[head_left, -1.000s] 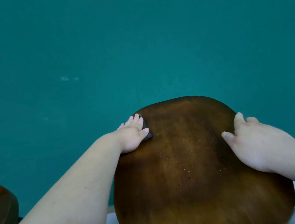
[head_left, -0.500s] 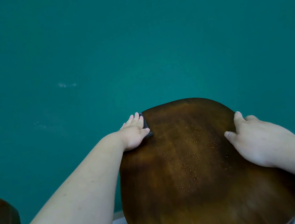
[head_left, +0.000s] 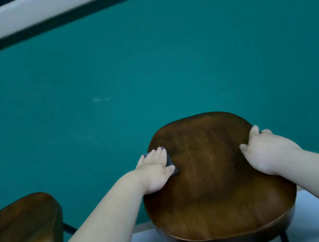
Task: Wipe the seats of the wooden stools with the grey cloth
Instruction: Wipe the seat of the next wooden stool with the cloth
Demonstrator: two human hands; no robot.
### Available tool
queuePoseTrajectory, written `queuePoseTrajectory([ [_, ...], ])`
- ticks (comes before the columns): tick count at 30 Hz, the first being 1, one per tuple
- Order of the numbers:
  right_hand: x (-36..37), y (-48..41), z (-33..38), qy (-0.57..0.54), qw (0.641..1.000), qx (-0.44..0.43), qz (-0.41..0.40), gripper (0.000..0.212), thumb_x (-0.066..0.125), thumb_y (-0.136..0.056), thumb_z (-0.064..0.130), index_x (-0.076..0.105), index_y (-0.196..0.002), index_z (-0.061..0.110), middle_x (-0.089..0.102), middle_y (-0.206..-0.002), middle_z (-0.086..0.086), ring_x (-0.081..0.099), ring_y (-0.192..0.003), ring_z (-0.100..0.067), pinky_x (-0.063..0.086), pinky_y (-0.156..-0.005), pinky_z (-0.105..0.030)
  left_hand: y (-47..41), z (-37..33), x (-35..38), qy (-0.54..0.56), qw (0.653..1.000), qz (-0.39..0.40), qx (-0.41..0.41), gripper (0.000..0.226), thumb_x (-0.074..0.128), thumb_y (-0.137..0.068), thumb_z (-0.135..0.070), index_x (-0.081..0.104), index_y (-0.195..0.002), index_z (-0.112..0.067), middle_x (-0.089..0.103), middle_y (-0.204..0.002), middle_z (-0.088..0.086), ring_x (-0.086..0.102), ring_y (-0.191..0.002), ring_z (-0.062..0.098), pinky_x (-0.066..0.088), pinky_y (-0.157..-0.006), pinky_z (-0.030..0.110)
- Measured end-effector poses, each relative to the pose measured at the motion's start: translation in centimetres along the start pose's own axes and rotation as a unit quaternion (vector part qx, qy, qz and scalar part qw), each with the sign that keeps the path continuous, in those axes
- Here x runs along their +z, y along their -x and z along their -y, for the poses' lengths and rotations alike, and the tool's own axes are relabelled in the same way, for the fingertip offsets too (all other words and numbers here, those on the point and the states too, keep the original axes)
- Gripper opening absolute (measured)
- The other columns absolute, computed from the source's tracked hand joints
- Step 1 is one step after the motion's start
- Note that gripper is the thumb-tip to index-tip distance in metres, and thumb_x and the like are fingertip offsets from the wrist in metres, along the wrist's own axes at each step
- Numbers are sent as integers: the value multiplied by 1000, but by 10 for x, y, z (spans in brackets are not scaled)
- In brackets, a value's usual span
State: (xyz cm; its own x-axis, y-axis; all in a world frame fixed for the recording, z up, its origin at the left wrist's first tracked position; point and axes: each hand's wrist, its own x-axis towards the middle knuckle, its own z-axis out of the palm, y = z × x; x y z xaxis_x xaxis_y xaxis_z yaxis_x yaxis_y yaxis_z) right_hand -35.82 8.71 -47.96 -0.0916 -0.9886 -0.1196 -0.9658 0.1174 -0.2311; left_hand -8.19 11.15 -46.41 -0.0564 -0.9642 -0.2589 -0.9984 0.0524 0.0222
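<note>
Grey cloth (head_left: pixel 170 163) under left hand (head_left: pixel 156 171) on wooden stool seat (head_left: pixel 212 177)

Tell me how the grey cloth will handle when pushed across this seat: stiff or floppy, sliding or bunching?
Probably floppy: the grey cloth lies flat under the left hand. It should slide easily, since the seat looks smooth and polished; an unpressed edge might fold over.

The left hand (head_left: pixel 155 169) lies flat, fingers straight, pressing the grey cloth (head_left: pixel 170 161) onto the wooden stool (head_left: pixel 214 191) at the seat's 10 o'clock edge. The right hand (head_left: pixel 265 151) grips the rim at 2 o'clock, with pale specks (head_left: pixel 208 162) scattered between them. A second stool (head_left: pixel 22 239) stands at 8 o'clock, before a teal wall (head_left: pixel 146 70).
</note>
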Motion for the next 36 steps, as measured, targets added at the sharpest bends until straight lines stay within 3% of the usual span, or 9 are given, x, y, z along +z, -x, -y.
queuePoseTrajectory([
  [7,-3,2,3,-17,1000,15,16,69,26,-105,35,-4,-158,3,21,-158,-24,41,-136,-44,43,-107,-51,51,-23,17,1,1000,19,2,67,20,-107,-46,-13,-158,-17,-23,-165,2,-22,-151,17,-5,-125,44],
  [19,-4,5,1,-24,1000,14,5,68,26,-105,38,-2,-159,8,21,-161,-19,42,-137,-42,43,-104,-49,127,-78,22,6,998,52,-36,63,15,-107,-46,-7,-159,-17,-17,-167,1,-17,-153,17,-3,-125,43],
  [28,-4,3,1,-20,1000,15,10,68,26,-105,38,-2,-160,10,23,-160,-19,43,-135,-42,44,-103,-49,131,-119,50,-25,987,-7,-157,71,11,-100,-58,0,-160,-22,-6,-168,1,-5,-155,24,-5,-123,45],
  [36,-3,2,1,-9,1000,16,9,68,26,-105,38,-2,-160,8,22,-159,-21,43,-134,-44,43,-103,-50,108,-102,37,2,995,-6,-100,69,12,-104,-55,-3,-160,-18,-10,-168,4,-9,-154,24,1,-125,47],
])
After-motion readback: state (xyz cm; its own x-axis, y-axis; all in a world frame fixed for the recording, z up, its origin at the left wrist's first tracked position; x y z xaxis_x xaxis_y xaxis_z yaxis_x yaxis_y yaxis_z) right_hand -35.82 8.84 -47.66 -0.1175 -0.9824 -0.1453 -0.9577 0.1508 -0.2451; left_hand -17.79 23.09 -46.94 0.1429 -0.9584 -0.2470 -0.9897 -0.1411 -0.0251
